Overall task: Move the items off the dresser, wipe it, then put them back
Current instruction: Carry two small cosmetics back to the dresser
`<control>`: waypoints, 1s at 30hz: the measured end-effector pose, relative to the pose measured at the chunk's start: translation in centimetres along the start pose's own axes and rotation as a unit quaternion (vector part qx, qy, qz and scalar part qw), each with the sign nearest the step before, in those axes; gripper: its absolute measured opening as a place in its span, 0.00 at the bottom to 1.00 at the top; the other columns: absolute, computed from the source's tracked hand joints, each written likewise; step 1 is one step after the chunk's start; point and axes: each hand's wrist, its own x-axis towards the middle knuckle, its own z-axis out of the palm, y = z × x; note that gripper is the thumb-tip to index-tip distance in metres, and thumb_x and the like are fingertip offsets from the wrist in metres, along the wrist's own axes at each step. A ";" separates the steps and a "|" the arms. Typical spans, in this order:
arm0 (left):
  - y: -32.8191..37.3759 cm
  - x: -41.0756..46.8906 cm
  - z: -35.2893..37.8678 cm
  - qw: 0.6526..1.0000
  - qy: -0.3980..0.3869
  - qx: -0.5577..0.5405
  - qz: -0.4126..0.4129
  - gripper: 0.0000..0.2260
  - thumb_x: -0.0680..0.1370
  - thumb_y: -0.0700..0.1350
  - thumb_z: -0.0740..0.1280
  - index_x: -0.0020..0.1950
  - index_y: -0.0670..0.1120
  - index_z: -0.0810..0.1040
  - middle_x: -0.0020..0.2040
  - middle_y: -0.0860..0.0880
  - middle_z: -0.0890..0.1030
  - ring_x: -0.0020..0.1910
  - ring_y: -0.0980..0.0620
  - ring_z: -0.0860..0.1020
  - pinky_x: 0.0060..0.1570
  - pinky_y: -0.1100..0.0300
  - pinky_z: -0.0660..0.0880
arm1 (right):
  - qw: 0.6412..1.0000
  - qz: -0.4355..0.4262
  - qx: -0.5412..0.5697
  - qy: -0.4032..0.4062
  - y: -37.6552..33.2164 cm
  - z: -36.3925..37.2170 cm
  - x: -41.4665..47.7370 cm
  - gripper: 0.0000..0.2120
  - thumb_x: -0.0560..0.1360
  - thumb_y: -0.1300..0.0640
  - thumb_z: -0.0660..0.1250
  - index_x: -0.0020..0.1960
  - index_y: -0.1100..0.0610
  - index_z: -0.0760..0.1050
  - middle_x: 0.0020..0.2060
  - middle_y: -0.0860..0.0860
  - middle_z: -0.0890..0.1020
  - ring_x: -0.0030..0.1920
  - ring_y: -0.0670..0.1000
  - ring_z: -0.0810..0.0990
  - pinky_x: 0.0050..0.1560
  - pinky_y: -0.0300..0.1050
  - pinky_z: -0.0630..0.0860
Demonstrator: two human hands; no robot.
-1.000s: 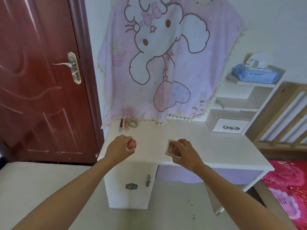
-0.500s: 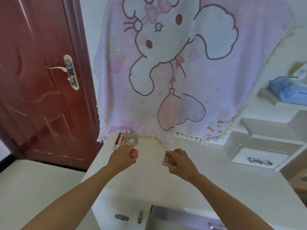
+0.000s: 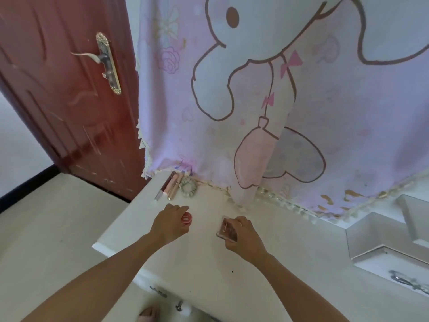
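The white dresser top [image 3: 267,270] fills the lower middle of the head view. My left hand [image 3: 168,223] is closed around a small round red jar [image 3: 186,218] just above the top, near its left side. My right hand [image 3: 243,235] holds a flat pink compact case [image 3: 227,229] low over the surface, a little to the right. At the back left corner lie a few slim cosmetic tubes [image 3: 170,185] and a pale scrunchie [image 3: 188,188], under the hem of the cloth.
A pink cartoon cloth [image 3: 267,101] hangs over the back of the dresser. A red door [image 3: 69,89] stands to the left. A white shelf unit with a small drawer [image 3: 392,261] rises at the right. Drawer handles [image 3: 158,291] show below the front edge.
The view has come closer to the dresser. Both hands have carried the jar and the compact forward over the top, toward the tubes at the back left.
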 end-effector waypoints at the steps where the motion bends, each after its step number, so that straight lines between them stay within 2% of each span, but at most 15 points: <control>1: 0.0 0.9 0.0 1.000 -0.002 0.002 0.005 0.23 0.75 0.49 0.64 0.69 0.48 0.66 0.61 0.48 0.75 0.64 0.48 0.68 0.59 0.58 0.68 | 1.000 0.001 0.002 0.001 0.0 0.1 0.3 0.28 0.71 0.54 0.65 0.70 0.52 0.62 0.64 0.52 0.66 0.65 0.52 0.63 0.59 0.43 0.70; 6: 0.4 5.2 0.8 0.998 -0.015 0.027 0.061 0.22 0.72 0.51 0.63 0.65 0.46 0.71 0.57 0.46 0.78 0.60 0.45 0.72 0.59 0.54 0.71 | 1.000 0.027 -0.001 0.002 0.6 1.1 1.4 0.28 0.72 0.53 0.65 0.70 0.50 0.61 0.65 0.51 0.65 0.66 0.51 0.63 0.59 0.42 0.70; 8: 0.1 6.9 1.4 0.995 0.004 0.031 0.095 0.21 0.65 0.50 0.64 0.55 0.43 0.79 0.46 0.44 0.82 0.49 0.41 0.78 0.49 0.49 0.76 | 0.999 0.042 -0.001 0.011 0.7 1.3 1.7 0.28 0.72 0.53 0.64 0.70 0.49 0.60 0.65 0.51 0.64 0.65 0.50 0.62 0.59 0.40 0.69; 10: -0.5 8.7 1.9 0.993 0.017 0.058 0.103 0.17 0.57 0.50 0.68 0.42 0.45 0.81 0.34 0.48 0.82 0.35 0.44 0.80 0.34 0.51 0.79 | 0.999 0.049 -0.005 0.011 0.5 1.7 2.1 0.28 0.72 0.53 0.64 0.70 0.49 0.60 0.65 0.50 0.64 0.65 0.50 0.62 0.59 0.39 0.69; 11: -0.6 9.4 2.1 0.993 0.018 0.062 0.102 0.17 0.54 0.52 0.72 0.39 0.47 0.81 0.32 0.51 0.81 0.33 0.47 0.80 0.30 0.54 0.78 | 0.999 0.050 -0.008 0.008 0.3 1.8 2.4 0.29 0.72 0.53 0.64 0.70 0.49 0.60 0.65 0.50 0.64 0.65 0.50 0.62 0.58 0.39 0.70; 13: -0.4 10.6 2.3 0.990 0.020 0.063 0.122 0.20 0.50 0.52 0.78 0.38 0.49 0.81 0.32 0.53 0.81 0.33 0.49 0.81 0.30 0.56 0.78 | 0.998 0.056 -0.009 0.005 -0.2 1.9 3.3 0.29 0.72 0.53 0.64 0.71 0.49 0.59 0.66 0.50 0.63 0.65 0.50 0.62 0.58 0.39 0.70; 18: -0.9 12.8 2.7 0.985 0.025 0.061 0.161 0.20 0.50 0.53 0.79 0.38 0.49 0.82 0.34 0.52 0.82 0.36 0.49 0.81 0.35 0.57 0.78 | 0.997 0.078 -0.002 0.003 -1.5 2.3 5.4 0.30 0.71 0.53 0.64 0.71 0.49 0.58 0.66 0.49 0.63 0.66 0.49 0.61 0.59 0.40 0.70; 21: -1.8 13.8 3.4 0.984 0.019 0.065 0.165 0.20 0.50 0.52 0.79 0.39 0.49 0.81 0.35 0.52 0.82 0.37 0.49 0.80 0.45 0.53 0.74 | 0.996 0.085 -0.003 -0.001 -1.8 2.5 6.4 0.30 0.71 0.53 0.64 0.71 0.49 0.58 0.66 0.49 0.62 0.67 0.49 0.61 0.59 0.40 0.70; 23: -2.7 14.2 3.9 0.980 0.026 0.069 0.184 0.15 0.57 0.51 0.73 0.41 0.49 0.79 0.36 0.51 0.81 0.41 0.48 0.77 0.49 0.52 0.65 | 0.996 0.090 -0.006 0.000 -1.9 2.5 7.0 0.30 0.71 0.53 0.64 0.71 0.49 0.58 0.66 0.49 0.62 0.67 0.49 0.61 0.59 0.40 0.71; 25: -3.6 14.5 4.3 0.976 0.040 0.066 0.203 0.12 0.63 0.52 0.62 0.42 0.49 0.75 0.36 0.50 0.81 0.43 0.48 0.72 0.49 0.52 0.63 | 0.995 0.096 -0.008 0.002 -2.0 2.6 7.5 0.30 0.71 0.53 0.64 0.71 0.48 0.59 0.66 0.49 0.62 0.67 0.49 0.61 0.59 0.39 0.70; 27: -4.0 14.4 4.4 0.975 0.038 0.057 0.213 0.14 0.64 0.51 0.57 0.45 0.48 0.74 0.38 0.49 0.81 0.45 0.48 0.71 0.50 0.52 0.67 | 0.995 0.100 -0.010 -0.001 -2.2 2.6 8.1 0.30 0.71 0.53 0.64 0.71 0.48 0.58 0.67 0.49 0.62 0.67 0.49 0.61 0.60 0.40 0.70; 30: -4.5 13.8 3.9 0.974 0.012 0.051 0.222 0.18 0.65 0.53 0.56 0.53 0.49 0.69 0.46 0.48 0.83 0.51 0.45 0.76 0.49 0.53 0.77 | 0.995 0.100 -0.017 -0.006 -2.7 2.7 8.9 0.30 0.72 0.53 0.64 0.71 0.49 0.58 0.67 0.49 0.62 0.67 0.50 0.61 0.60 0.40 0.70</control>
